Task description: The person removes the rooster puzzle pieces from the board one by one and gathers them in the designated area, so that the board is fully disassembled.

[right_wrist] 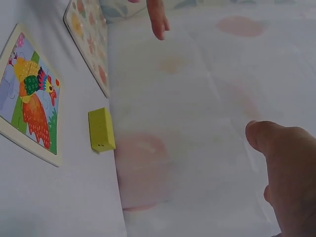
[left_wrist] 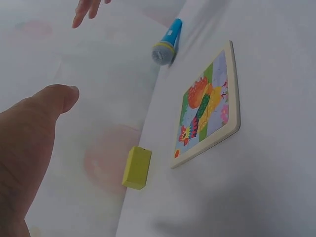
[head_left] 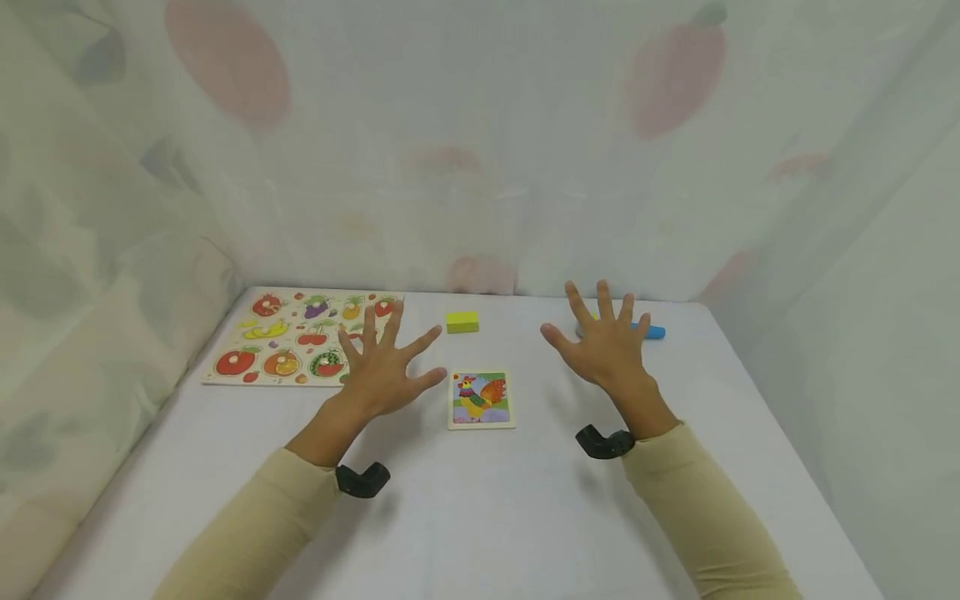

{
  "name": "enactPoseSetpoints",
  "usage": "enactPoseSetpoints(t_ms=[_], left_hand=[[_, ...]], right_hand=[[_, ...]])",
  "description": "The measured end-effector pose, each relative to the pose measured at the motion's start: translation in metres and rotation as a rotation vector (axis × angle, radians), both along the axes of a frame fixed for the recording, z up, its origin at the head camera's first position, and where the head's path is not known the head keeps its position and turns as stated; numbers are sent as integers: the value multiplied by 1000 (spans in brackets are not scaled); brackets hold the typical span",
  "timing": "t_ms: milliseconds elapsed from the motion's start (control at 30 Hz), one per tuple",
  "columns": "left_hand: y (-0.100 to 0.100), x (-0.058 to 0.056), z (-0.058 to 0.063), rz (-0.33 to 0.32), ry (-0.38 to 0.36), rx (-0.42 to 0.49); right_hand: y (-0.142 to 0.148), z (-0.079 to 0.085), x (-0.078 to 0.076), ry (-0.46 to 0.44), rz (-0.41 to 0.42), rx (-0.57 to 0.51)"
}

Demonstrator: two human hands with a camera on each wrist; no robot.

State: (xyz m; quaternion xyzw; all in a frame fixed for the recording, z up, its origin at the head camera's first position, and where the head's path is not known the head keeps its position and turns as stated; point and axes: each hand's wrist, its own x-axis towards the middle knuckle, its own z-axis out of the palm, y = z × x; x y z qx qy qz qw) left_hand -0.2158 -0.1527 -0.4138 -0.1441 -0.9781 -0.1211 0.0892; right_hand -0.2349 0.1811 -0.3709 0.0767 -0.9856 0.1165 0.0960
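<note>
Both hands hover over the white table with fingers spread, holding nothing. In the head view the left hand point(head_left: 381, 377) is above the right edge of a fruit puzzle board point(head_left: 281, 342), hiding part of it. My right hand point(head_left: 606, 348) hangs in front of a blue toy microphone point(head_left: 651, 332), covering most of it; the left wrist view shows that microphone point(left_wrist: 170, 39) whole, with a grey head and yellow ring. Between the hands lies a square rooster jigsaw puzzle point(head_left: 481, 400) in a pale frame. Behind it sits a yellow block point(head_left: 462, 322).
A white curtain point(head_left: 480, 167) with faded fruit prints stands along the table's back edge, and similar cloth hangs on both sides. Each forearm carries a black wrist mount point(head_left: 363, 480). White table surface point(head_left: 480, 517) stretches in front of the rooster puzzle.
</note>
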Motion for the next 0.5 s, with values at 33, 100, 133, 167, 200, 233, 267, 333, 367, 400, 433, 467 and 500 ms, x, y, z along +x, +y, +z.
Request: enactPoseSetpoints(t_ms=[33, 100, 133, 167, 200, 233, 267, 333, 367, 400, 433, 467, 500], left_hand=[[1, 0, -2, -1, -6, -1], [2, -1, -5, -5, -13, -1], [2, -1, -7, -5, -15, 0], [3, -2, -9, -8, -15, -5], [4, -2, -11, -10, -15, -6], [5, -2, -13, -14, -19, -1], [5, -2, -14, -15, -24, 1], [7, -2, -17, -18, -35, -1], [7, -1, -19, -21, -38, -4], [8, -1, -21, -23, -42, -8], [9, -1, -23, -29, -41, -9], [9, -1, -25, -33, -40, -13], [10, -1, -27, -40, -39, -13]], right_hand=[[-1, -1, 0, -4, 0, 4], [-4, -3, -1, -8, 3, 7], [-5, -4, -2, -9, 4, 8], [-7, -5, -2, -13, 5, 8], [-8, -6, -3, -18, 7, 6], [-10, -7, -3, -24, 9, 1], [-11, -9, -4, -30, 11, 0], [-14, -13, -5, -43, 14, 2], [-15, -15, -6, -50, 15, 4], [-17, -17, -6, -55, 16, 3], [-18, -19, -7, -58, 17, 3], [-19, -21, -7, -61, 18, 4], [-21, -22, -8, -64, 20, 2]])
